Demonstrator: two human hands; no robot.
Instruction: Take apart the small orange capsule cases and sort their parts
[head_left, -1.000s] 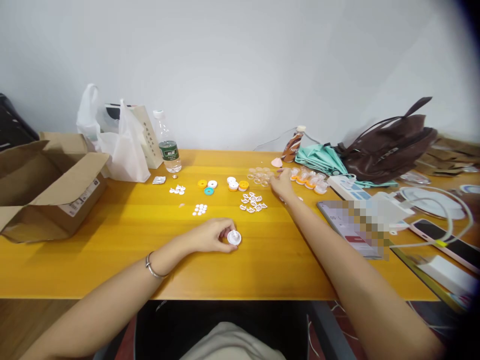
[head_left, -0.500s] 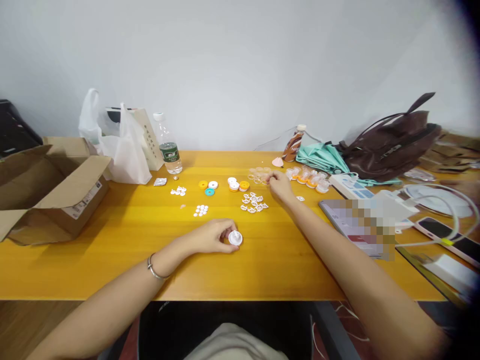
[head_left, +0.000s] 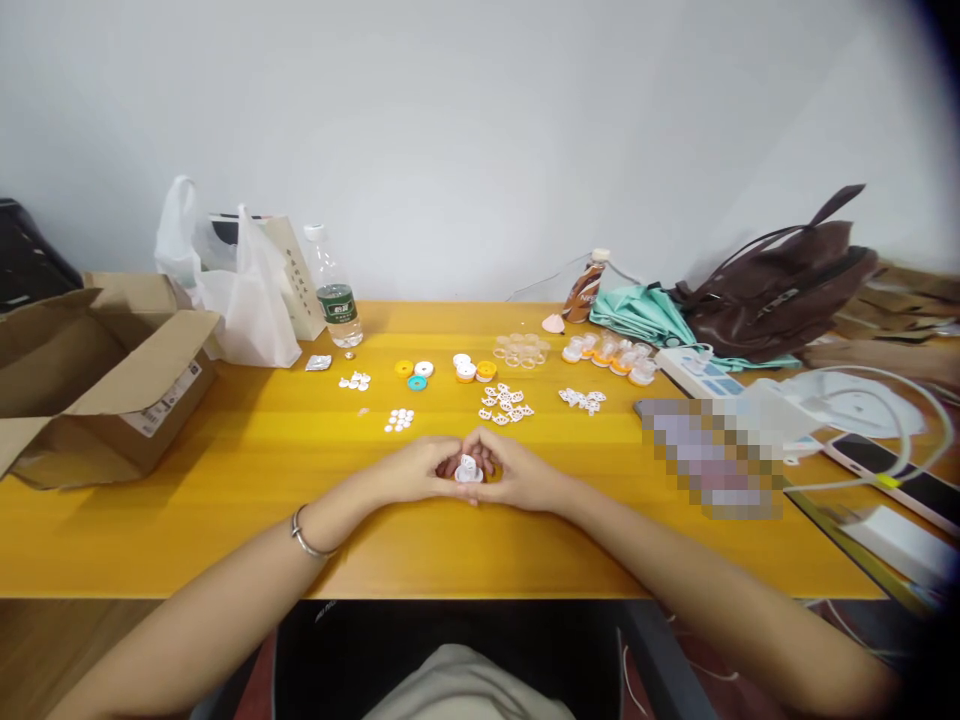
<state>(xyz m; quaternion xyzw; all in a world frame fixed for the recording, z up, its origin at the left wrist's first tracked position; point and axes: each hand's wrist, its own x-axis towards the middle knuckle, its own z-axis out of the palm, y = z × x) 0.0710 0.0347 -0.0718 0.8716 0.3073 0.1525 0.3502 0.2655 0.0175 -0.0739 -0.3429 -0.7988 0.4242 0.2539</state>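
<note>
The left hand [head_left: 424, 470] and the right hand [head_left: 519, 473] meet just above the near part of the bench [head_left: 375, 560], both gripping a small white piece [head_left: 469, 470] between them, thumbs toward the person and fingers curled behind it. The piece has a wide rim with a narrower part rising from it; whether that is one part or two fitted together is too small to tell.

The likeliest trouble is a slip: the piece is small and rounded, and uneven pressure from the two sides could tilt it or make it pop out. If the upper part is separate, a sideways push could seat it crooked, and the fingers hide much of the join.

A dropped piece could roll into the openwork white pieces [head_left: 506, 405] lying just beyond the hands, or among the white discs [head_left: 400, 419] to their left (white among white, so easily lost). A careless reach farther out could scatter the clear rings [head_left: 521, 350], which lie close together and look light. The right forearm could also snag the white cable [head_left: 832, 490] if it swings outward.
</note>
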